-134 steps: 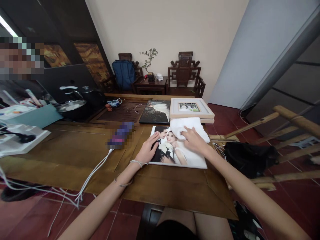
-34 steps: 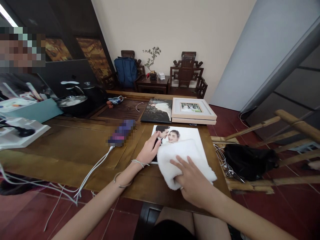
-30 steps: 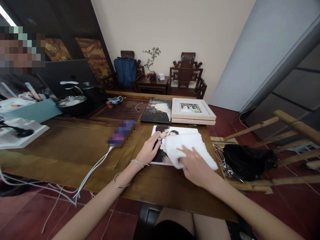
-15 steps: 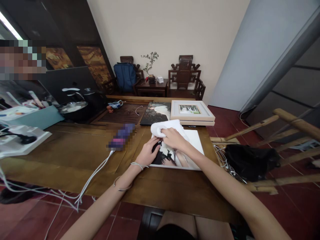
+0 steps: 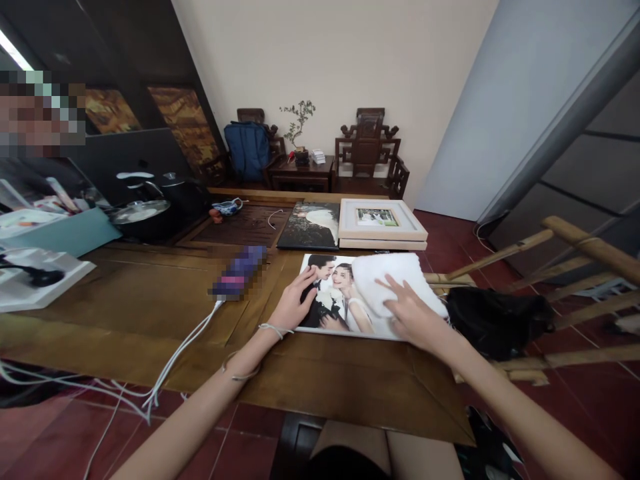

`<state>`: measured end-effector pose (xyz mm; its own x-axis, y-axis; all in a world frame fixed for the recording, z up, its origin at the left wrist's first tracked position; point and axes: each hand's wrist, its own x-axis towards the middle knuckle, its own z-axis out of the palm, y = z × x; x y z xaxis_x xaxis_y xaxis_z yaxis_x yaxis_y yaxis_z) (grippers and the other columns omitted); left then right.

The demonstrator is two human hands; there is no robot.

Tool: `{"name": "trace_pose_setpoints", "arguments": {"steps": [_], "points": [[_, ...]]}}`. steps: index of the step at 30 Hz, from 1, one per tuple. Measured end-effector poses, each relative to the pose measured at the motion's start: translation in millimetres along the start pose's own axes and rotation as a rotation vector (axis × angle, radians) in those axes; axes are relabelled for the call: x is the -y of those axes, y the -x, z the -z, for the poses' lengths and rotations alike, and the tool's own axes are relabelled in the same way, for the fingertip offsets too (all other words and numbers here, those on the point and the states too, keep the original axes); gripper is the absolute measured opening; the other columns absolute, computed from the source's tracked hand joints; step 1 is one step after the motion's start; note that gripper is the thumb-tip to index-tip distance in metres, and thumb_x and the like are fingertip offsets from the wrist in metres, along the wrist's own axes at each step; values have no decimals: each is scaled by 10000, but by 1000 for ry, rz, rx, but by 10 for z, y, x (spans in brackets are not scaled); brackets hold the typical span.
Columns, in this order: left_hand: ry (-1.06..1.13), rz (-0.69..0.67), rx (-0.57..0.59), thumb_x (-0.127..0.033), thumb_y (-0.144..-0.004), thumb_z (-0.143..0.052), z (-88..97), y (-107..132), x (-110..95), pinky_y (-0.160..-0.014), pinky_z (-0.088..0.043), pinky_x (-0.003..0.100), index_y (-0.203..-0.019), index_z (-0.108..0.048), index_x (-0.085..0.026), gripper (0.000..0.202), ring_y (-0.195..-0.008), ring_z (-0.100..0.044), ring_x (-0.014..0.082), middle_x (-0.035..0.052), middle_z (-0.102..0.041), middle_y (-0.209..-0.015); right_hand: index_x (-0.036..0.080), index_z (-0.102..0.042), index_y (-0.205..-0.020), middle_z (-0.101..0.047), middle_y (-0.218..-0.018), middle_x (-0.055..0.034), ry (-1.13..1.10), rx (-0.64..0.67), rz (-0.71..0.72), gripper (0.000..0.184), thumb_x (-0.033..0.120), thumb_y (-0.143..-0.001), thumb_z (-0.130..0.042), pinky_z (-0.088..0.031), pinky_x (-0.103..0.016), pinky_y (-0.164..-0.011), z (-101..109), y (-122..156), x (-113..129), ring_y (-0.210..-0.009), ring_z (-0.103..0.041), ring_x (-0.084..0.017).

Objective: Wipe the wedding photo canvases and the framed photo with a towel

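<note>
A photo album or photo panel with a picture of a couple lies on the wooden table in front of me. My left hand rests on its left edge, fingers stretched out and holding nothing. Over its right part a folded white towel is spread, reaching past the panel's right edge. My right hand presses on the towel from above with its fingers spread; the thumb side is partly hidden.
Behind the panel lie a dark photo panel and stacked pale frames. To the left are a phone with white cables, a black pot and a teal box. A bamboo chair with a black bag stands at right.
My right hand has moved the towel rightward across the panel, uncovering the couple's faces. Its fingers have gone from bunched in the towel to spread. My left hand stays at the left edge.
</note>
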<state>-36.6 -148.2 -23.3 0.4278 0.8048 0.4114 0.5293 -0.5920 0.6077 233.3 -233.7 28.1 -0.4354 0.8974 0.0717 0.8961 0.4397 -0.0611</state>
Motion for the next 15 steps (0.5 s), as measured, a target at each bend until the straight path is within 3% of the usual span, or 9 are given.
{"name": "trace_pose_setpoints", "arguments": {"steps": [5,8,11,15], "points": [[38,32,31,-234,-869,-407,-8,1,16,-1099,-264,437,-1239,-528,-145,399,-1330,-313,217,98,-443,-1379,135,-671,-753,-282,-1459,-136,-42,34,52,316,2,-588,-436,-122,-599,-1062,-55,606,592,-1357,-77,-354],[39,22,2,-201,-861,-405,-15,4,5,-1100,-267,435,-1238,-531,-175,399,-1325,-324,213,77,-452,-1376,153,-668,-734,-309,-1452,-107,-99,73,75,323,16,-546,-444,-146,-581,-1069,-14,710,718,-1357,-109,-341],[21,-1,-5,-190,-857,-409,-9,3,-23,-1095,-283,434,-1247,-522,-171,406,-1301,-369,214,81,-457,-1372,161,-671,-843,-397,-1404,-104,-122,59,54,391,16,-569,-432,-196,-545,-1067,38,527,595,-1343,-203,-308],[14,-17,-8,-192,-859,-413,8,3,-46,-1093,-296,427,-1254,-512,-144,409,-1281,-400,214,99,-458,-1368,112,-645,-918,-518,-1264,-198,-51,-4,-42,365,41,-635,-426,-344,-480,-973,124,-9,218,-1221,-415,-321]]}}
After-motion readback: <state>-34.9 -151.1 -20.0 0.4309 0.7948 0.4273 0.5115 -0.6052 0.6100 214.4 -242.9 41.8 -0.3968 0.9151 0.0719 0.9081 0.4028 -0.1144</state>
